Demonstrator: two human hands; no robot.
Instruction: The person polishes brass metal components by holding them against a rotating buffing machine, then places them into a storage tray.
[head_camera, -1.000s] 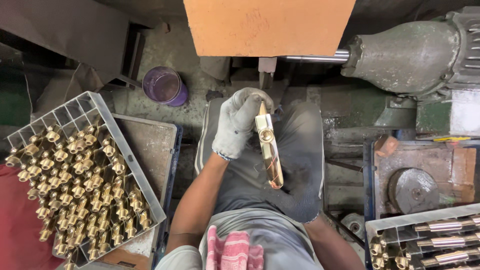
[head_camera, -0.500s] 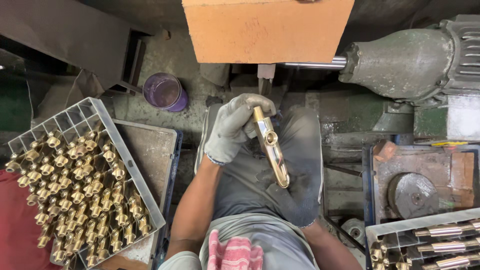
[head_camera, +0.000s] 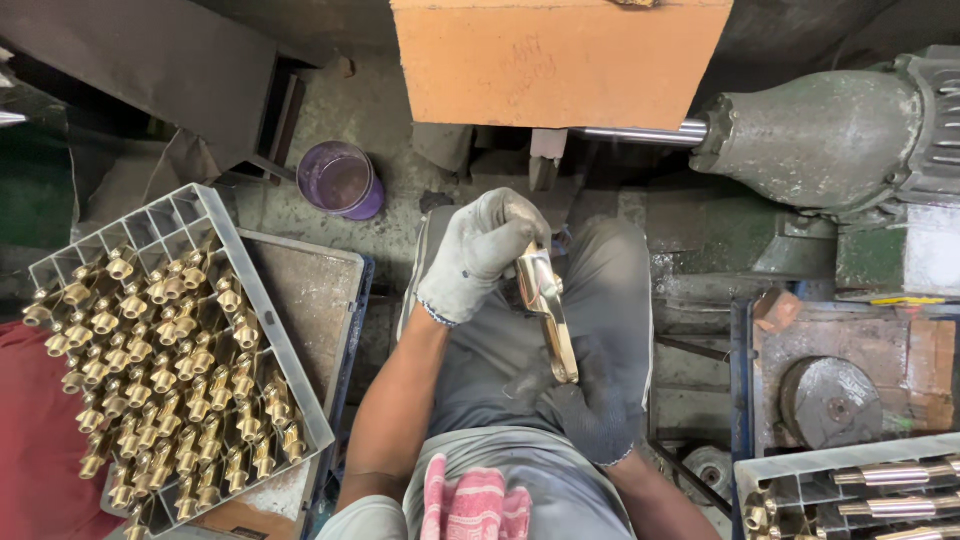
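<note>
Left hand: our left hand (head_camera: 480, 255), in a pale knitted glove, closes around the upper end of the brass fitting (head_camera: 547, 312), fingers wrapped over it so the polished piece does not slip.
Right hand: our right hand (head_camera: 590, 405), in a dark glove, clamps on the lower end of the same fitting, low over the lap; a two-ended hold keeps the long piece steady and lets us turn it.
Brass fitting: it runs slanted between the two hands, above our grey trousers (head_camera: 520, 360), just below the machine's spindle, so it sits close to where the work is done.
Motor: the grey motor housing (head_camera: 830, 135) lies to the right, its steel shaft (head_camera: 640, 133) passing under the orange cover (head_camera: 560, 60).
Left crate: a grey divided crate (head_camera: 260, 320) full of small brass parts (head_camera: 160, 370) stands tilted beside our left knee, near enough to reach without rising.
Right crate: another crate (head_camera: 850, 470) at the lower right holds longer brass pieces (head_camera: 890, 475) laid in rows, kept apart from the small ones.
Purple cup: a purple cup (head_camera: 342, 180) stands on the floor ahead of the left crate, well apart from the hands.
Cloth: a pink and white cloth (head_camera: 475, 505) lies on our lap, handy for wiping, we judge.
</note>
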